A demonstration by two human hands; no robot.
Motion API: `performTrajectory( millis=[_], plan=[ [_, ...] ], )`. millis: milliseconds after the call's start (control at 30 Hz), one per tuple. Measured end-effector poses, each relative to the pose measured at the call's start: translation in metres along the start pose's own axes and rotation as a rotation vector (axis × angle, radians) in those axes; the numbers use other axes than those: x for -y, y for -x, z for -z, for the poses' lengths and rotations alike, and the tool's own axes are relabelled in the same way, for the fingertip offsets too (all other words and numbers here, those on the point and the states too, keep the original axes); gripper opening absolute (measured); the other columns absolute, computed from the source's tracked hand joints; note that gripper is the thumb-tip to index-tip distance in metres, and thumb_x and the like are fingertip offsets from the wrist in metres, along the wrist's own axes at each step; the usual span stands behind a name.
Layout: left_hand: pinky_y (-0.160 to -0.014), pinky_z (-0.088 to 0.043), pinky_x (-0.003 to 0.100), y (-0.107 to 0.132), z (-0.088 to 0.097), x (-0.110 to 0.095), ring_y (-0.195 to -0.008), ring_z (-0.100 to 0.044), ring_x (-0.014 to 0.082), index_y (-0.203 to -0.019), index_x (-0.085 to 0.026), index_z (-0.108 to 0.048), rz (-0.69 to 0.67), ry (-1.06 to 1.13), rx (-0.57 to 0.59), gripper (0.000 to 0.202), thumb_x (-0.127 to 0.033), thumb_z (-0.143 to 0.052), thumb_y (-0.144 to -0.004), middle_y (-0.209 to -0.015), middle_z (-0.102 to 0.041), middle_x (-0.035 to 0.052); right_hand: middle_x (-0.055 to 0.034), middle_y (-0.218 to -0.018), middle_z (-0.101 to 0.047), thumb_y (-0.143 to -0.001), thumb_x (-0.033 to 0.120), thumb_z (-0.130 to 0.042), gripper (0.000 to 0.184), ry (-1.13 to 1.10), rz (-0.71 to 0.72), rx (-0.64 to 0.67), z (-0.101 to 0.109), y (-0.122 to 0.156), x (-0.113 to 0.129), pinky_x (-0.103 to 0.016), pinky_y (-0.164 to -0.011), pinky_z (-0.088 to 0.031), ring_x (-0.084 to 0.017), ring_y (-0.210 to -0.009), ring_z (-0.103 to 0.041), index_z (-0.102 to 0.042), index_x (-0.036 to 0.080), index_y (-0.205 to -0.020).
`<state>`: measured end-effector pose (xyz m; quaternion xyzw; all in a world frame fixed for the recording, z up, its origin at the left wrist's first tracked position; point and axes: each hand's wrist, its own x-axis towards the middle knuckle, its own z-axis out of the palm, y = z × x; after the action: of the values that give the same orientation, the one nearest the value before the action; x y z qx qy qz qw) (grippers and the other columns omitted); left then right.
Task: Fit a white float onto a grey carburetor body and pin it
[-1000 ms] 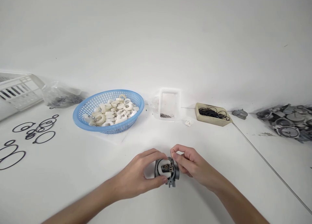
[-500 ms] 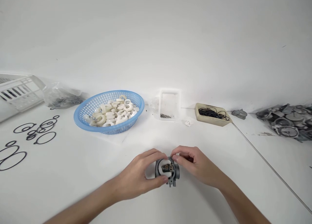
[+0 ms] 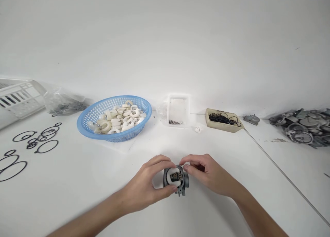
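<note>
A small grey metal carburetor body (image 3: 177, 180) with a white float fitted in its round top stands on the white table near me. My left hand (image 3: 147, 189) wraps round its left side, thumb below and fingers over the top. My right hand (image 3: 206, 173) sits against its right side, thumb and forefinger pinched at the top right edge of the part. Whether a small piece is between those fingertips I cannot make out.
A blue basket (image 3: 114, 117) of white floats stands behind. A clear tray (image 3: 177, 110) with small pins, a beige tray (image 3: 223, 120) of black O-rings and a pile of grey metal covers (image 3: 301, 128) line the wall. Loose black rings (image 3: 36, 140) lie at left by a white crate (image 3: 18, 96).
My right hand has lowered its raised fingers and settled against the part's right side. The left hand and the part have hardly moved.
</note>
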<state>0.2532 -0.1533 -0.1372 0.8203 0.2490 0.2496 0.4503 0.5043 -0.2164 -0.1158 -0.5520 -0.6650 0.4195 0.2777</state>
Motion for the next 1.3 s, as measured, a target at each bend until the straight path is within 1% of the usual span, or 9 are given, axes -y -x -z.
performTrajectory(
  millis=[167,267,367,600,733,800,933,1133,1300],
  plan=[
    [-0.095,-0.052,0.033,0.001,-0.001,0.0,-0.104,-0.063,0.0203,-0.124,-0.031,-0.07,-0.003,0.046,-0.004,0.036,-0.027,-0.081,-0.09,-0.122,-0.066,0.0012,0.0049,-0.067,-0.041,-0.107,0.03,-0.052,0.024,0.017,0.005,0.0,0.002,0.002,-0.002,-0.029,-0.054,-0.024,-0.013,-0.059,-0.03,-0.075,0.027,-0.102],
    [-0.094,-0.052,0.032,0.001,-0.002,0.0,-0.105,-0.062,0.02,-0.125,-0.031,-0.07,-0.018,0.039,-0.005,0.036,-0.026,-0.08,-0.09,-0.122,-0.065,0.0011,0.0061,-0.066,-0.037,-0.106,0.026,-0.052,0.023,0.024,0.006,0.002,0.003,0.003,-0.001,-0.028,-0.054,-0.024,-0.013,-0.058,-0.029,-0.074,0.029,-0.104],
    [-0.095,-0.052,0.033,0.0,-0.001,0.0,-0.106,-0.063,0.0202,-0.124,-0.03,-0.071,-0.028,0.036,-0.009,0.035,-0.027,-0.081,-0.091,-0.123,-0.064,0.0015,0.0067,-0.064,-0.034,-0.106,0.027,-0.053,0.021,0.03,0.001,0.004,0.004,0.003,0.0,-0.028,-0.053,-0.023,-0.013,-0.058,-0.028,-0.074,0.029,-0.105],
    [-0.095,-0.052,0.032,0.0,-0.002,0.001,-0.108,-0.064,0.0207,-0.124,-0.029,-0.071,-0.032,0.053,-0.026,0.035,-0.025,-0.08,-0.09,-0.122,-0.064,0.0022,0.0061,-0.066,-0.042,-0.106,0.027,-0.055,0.02,0.022,0.007,0.029,0.003,0.004,0.0,-0.028,-0.055,-0.026,-0.013,-0.06,-0.033,-0.075,0.029,-0.103],
    [-0.095,-0.052,0.031,0.0,-0.002,0.002,-0.107,-0.063,0.02,-0.124,-0.031,-0.071,-0.034,0.046,-0.017,0.035,-0.024,-0.08,-0.091,-0.122,-0.064,0.0014,0.0065,-0.064,-0.038,-0.107,0.031,-0.057,0.019,-0.017,-0.001,0.031,0.003,0.004,-0.003,-0.028,-0.055,-0.025,-0.013,-0.058,-0.032,-0.075,0.03,-0.111],
    [-0.096,-0.051,0.032,0.0,-0.002,0.003,-0.108,-0.063,0.0201,-0.126,-0.031,-0.07,-0.036,0.037,-0.009,0.036,-0.024,-0.079,-0.091,-0.123,-0.064,0.0015,0.0057,-0.066,-0.04,-0.108,0.036,-0.057,0.02,-0.058,-0.004,0.029,0.003,0.002,-0.005,-0.028,-0.055,-0.026,-0.013,-0.059,-0.032,-0.076,0.03,-0.114],
    [-0.097,-0.051,0.031,0.0,-0.001,0.003,-0.11,-0.062,0.0203,-0.126,-0.03,-0.07,-0.039,0.022,0.007,0.035,-0.023,-0.077,-0.092,-0.125,-0.063,0.0021,0.0021,-0.075,-0.051,-0.108,0.041,-0.058,0.025,-0.154,0.008,0.058,0.003,-0.004,-0.012,-0.029,-0.059,-0.03,-0.014,-0.065,-0.037,-0.078,0.027,-0.108],
    [-0.099,-0.051,0.031,-0.001,0.0,0.001,-0.112,-0.062,0.0205,-0.125,-0.03,-0.07,-0.036,0.015,0.025,0.032,-0.025,-0.076,-0.094,-0.126,-0.062,0.0023,0.0062,-0.062,-0.039,-0.105,0.043,-0.065,0.025,-0.264,0.012,0.114,0.003,-0.011,-0.02,-0.029,-0.056,-0.023,-0.012,-0.059,-0.029,-0.077,0.021,-0.105],
    [-0.1,-0.05,0.03,-0.001,0.002,-0.001,-0.114,-0.062,0.0206,-0.129,-0.032,-0.07,-0.024,-0.002,0.055,0.034,-0.026,-0.075,-0.096,-0.128,-0.06,0.0021,0.0047,-0.064,-0.045,-0.103,0.051,-0.069,0.034,-0.34,0.021,0.155,0.003,-0.015,-0.021,-0.029,-0.057,-0.024,-0.012,-0.06,-0.032,-0.075,0.018,-0.101]
  ],
)
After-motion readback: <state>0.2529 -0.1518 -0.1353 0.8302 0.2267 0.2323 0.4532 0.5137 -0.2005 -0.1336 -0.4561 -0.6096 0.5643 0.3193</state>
